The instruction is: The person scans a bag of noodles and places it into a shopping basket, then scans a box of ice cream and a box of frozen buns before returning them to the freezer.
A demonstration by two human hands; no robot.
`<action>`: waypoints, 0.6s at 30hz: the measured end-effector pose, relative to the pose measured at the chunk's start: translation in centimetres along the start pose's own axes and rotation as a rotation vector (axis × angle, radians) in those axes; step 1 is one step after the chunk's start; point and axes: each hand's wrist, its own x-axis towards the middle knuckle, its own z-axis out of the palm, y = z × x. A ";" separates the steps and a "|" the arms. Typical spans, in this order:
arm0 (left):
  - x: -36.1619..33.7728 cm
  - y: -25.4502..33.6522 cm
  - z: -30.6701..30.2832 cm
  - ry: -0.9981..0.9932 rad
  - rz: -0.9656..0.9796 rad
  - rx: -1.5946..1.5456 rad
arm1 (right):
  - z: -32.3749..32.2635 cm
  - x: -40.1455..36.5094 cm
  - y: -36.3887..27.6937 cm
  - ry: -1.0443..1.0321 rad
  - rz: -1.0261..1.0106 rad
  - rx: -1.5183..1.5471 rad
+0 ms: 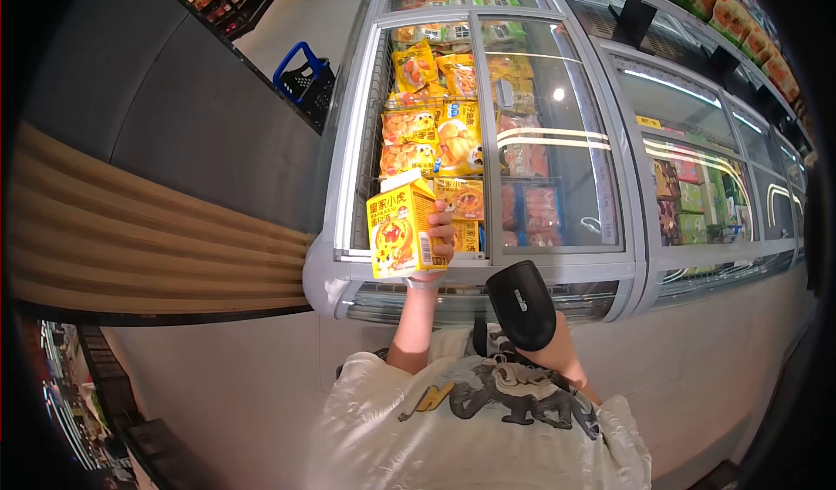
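Nearest the lens is a pale, shiny shirt (pixel 488 429) with a dark printed figure, cut off by the bottom edge. Just above it the right hand (pixel 560 338) is closed around a black scanner (pixel 521 303), smooth and rounded at its head; the scanner covers nearly all of that hand, so only the wrist and forearm show. The left hand (pixel 438 248) is clamped on a yellow box (pixel 401 227) of printed card with a slanted top and a barcode on its side. The box is held upright over the near rim of the freezer (pixel 488 270) and hides the palm, leaving only fingertips on its right edge. Both hands are apart, each with its own thing. Under the freezer's curved sliding glass lie yellow and orange bags (pixel 435 133) in rows; glare blurs those on the right half. A blue basket (pixel 305 74) stands on the floor beside the freezer's far left side. Ribbed wooden panel (pixel 131 229) fills the left, its ends lost in the dark rim of the view.
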 end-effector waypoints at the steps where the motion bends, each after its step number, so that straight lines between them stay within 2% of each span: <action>1: 0.0 0.0 0.1 -0.075 -0.045 -0.010 | 0.0 0.0 0.0 -0.002 0.004 0.004; 5: -0.6 -1.0 0.4 -0.152 0.052 -0.119 | 0.3 0.2 -0.2 -0.001 -0.005 0.029; 6: -0.4 -1.1 0.0 -0.180 0.117 -0.023 | 0.5 0.2 0.0 -0.001 0.016 0.042; 10: -0.7 -1.2 0.1 -0.137 0.028 -0.149 | -0.5 0.6 -0.5 -0.206 -0.066 0.102; 13: -0.7 -1.5 0.6 0.031 -0.067 -0.143 | -1.5 1.9 -1.2 -0.358 -0.166 0.118; 15: -0.5 -2.0 0.3 0.031 -0.065 -0.064 | -1.9 2.7 -1.5 -0.428 -0.213 0.075; 18: -0.9 -2.3 -0.6 0.095 -0.095 -0.061 | -1.4 3.4 -0.3 -0.343 -0.239 0.142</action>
